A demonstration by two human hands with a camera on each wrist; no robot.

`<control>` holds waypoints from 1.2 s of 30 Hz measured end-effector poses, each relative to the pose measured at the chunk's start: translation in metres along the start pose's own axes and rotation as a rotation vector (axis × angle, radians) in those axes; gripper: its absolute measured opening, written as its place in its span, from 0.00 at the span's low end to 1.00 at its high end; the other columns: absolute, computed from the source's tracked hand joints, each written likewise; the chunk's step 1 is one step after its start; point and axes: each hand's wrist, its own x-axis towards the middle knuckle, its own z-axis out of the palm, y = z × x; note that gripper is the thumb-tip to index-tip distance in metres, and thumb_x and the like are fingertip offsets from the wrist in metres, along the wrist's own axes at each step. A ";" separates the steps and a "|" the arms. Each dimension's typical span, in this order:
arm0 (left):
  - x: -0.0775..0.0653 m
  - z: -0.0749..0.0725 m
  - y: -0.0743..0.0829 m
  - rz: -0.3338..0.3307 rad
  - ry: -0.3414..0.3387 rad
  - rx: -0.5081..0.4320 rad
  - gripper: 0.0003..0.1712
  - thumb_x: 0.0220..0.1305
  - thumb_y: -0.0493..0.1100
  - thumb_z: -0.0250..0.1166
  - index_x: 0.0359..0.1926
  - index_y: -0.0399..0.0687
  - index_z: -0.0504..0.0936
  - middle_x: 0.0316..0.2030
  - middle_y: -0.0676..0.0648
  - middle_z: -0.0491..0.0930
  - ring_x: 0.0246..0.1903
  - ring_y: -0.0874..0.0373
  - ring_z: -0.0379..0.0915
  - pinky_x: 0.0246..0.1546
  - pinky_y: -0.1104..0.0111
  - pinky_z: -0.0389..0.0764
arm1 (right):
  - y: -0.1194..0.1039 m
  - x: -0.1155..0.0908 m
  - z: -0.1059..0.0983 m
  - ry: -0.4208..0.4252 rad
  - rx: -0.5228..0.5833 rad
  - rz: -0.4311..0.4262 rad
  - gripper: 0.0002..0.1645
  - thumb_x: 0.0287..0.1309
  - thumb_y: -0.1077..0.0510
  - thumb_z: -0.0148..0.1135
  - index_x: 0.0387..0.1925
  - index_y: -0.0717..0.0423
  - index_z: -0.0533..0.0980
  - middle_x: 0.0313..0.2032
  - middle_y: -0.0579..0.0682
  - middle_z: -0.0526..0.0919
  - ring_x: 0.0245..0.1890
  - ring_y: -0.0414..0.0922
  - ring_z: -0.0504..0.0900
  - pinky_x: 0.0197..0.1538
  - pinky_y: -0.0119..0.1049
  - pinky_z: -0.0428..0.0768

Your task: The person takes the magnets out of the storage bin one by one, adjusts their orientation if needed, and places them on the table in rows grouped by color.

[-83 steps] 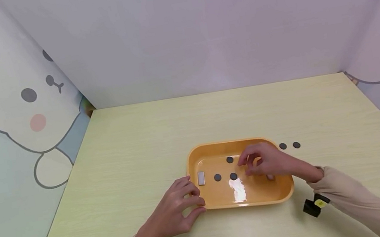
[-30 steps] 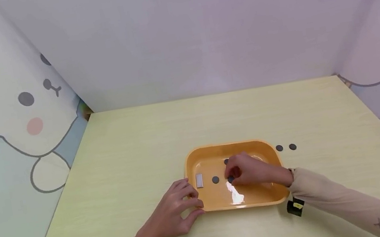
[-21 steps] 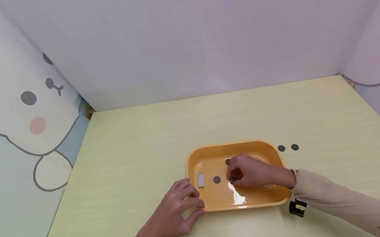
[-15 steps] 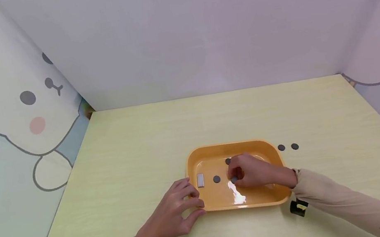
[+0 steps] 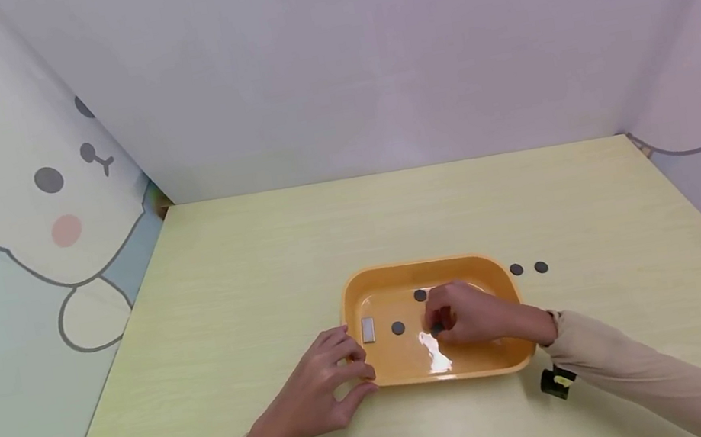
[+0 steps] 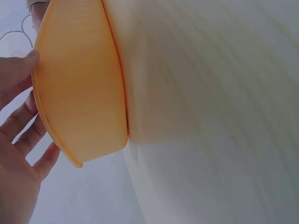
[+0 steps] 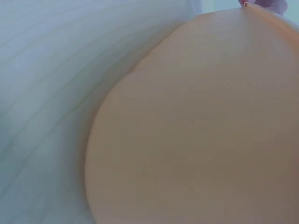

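Observation:
In the head view my left hand holds the left front corner of a shallow orange tray, thumb and fingers at its rim. The left wrist view shows that hand's fingertips along the rim of the tray. My right hand reaches inside the tray and pinches a small dark round disc between thumb and fingers, low over the floor. A second dark disc lies just behind the fingertips, and a third disc to their left. A silvery rectangular block lies by the left wall.
Two more dark discs lie on the pale wooden table, just outside the tray's right back corner. A grey-white wall stands behind the table, with cartoon-printed panels at both sides. The outer side of the tray fills the right wrist view.
My right hand has come down from above the tray's right half and pinches a disc, which has shifted slightly right with the fingers. The left hand stays at the rim.

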 end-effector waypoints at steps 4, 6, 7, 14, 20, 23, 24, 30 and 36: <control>0.000 0.000 0.000 -0.009 -0.005 -0.002 0.04 0.51 0.42 0.71 0.26 0.54 0.83 0.31 0.56 0.74 0.36 0.62 0.71 0.60 0.53 0.69 | -0.001 -0.004 -0.004 0.024 -0.006 0.000 0.08 0.46 0.64 0.71 0.29 0.49 0.82 0.27 0.40 0.77 0.27 0.38 0.74 0.30 0.29 0.78; 0.000 0.000 0.000 -0.011 -0.005 -0.004 0.04 0.50 0.42 0.71 0.26 0.54 0.83 0.31 0.56 0.74 0.36 0.62 0.71 0.60 0.53 0.68 | -0.002 -0.006 -0.006 0.033 -0.003 0.000 0.08 0.46 0.64 0.71 0.29 0.50 0.83 0.27 0.40 0.77 0.27 0.39 0.74 0.30 0.29 0.79; 0.000 0.000 0.000 -0.011 -0.005 -0.004 0.04 0.50 0.42 0.71 0.26 0.54 0.82 0.31 0.56 0.74 0.36 0.62 0.71 0.60 0.53 0.68 | -0.002 -0.007 -0.007 0.036 0.001 0.003 0.08 0.46 0.64 0.71 0.29 0.50 0.83 0.27 0.40 0.77 0.27 0.39 0.74 0.30 0.29 0.79; 0.000 0.000 0.000 -0.014 -0.007 -0.006 0.04 0.51 0.42 0.71 0.27 0.54 0.82 0.31 0.56 0.74 0.36 0.62 0.71 0.60 0.52 0.69 | -0.004 -0.014 -0.017 0.052 0.046 0.014 0.08 0.46 0.66 0.70 0.30 0.52 0.83 0.28 0.43 0.78 0.27 0.40 0.76 0.29 0.29 0.79; -0.001 0.000 0.000 -0.028 -0.017 -0.009 0.04 0.51 0.43 0.71 0.27 0.55 0.83 0.31 0.57 0.74 0.36 0.63 0.71 0.59 0.52 0.69 | -0.004 -0.021 -0.023 0.070 0.024 0.027 0.09 0.47 0.65 0.69 0.30 0.49 0.82 0.28 0.41 0.77 0.26 0.38 0.75 0.29 0.29 0.79; -0.001 0.000 0.000 -0.030 -0.018 -0.012 0.04 0.51 0.43 0.71 0.27 0.55 0.83 0.31 0.57 0.74 0.36 0.63 0.71 0.59 0.52 0.69 | -0.004 -0.024 -0.027 0.084 0.024 0.026 0.09 0.46 0.66 0.68 0.30 0.49 0.82 0.28 0.41 0.76 0.26 0.36 0.75 0.29 0.29 0.80; -0.001 0.000 0.000 -0.029 -0.017 -0.013 0.04 0.51 0.42 0.71 0.27 0.55 0.83 0.31 0.57 0.74 0.36 0.63 0.71 0.59 0.52 0.69 | -0.005 -0.025 -0.028 0.088 0.028 0.026 0.09 0.47 0.66 0.68 0.30 0.49 0.82 0.28 0.41 0.76 0.26 0.36 0.75 0.28 0.29 0.79; -0.001 0.000 0.000 -0.023 -0.010 -0.016 0.05 0.50 0.42 0.72 0.27 0.55 0.82 0.31 0.57 0.74 0.36 0.63 0.71 0.59 0.52 0.69 | -0.008 -0.031 -0.037 0.101 0.085 0.036 0.08 0.48 0.68 0.66 0.30 0.54 0.82 0.28 0.43 0.77 0.25 0.37 0.75 0.26 0.31 0.80; -0.001 0.001 -0.001 -0.018 -0.003 -0.018 0.05 0.49 0.41 0.72 0.26 0.54 0.82 0.31 0.57 0.73 0.36 0.63 0.71 0.59 0.52 0.69 | -0.008 -0.037 -0.045 0.120 0.103 0.033 0.10 0.48 0.68 0.66 0.31 0.51 0.82 0.29 0.45 0.79 0.25 0.37 0.76 0.28 0.32 0.81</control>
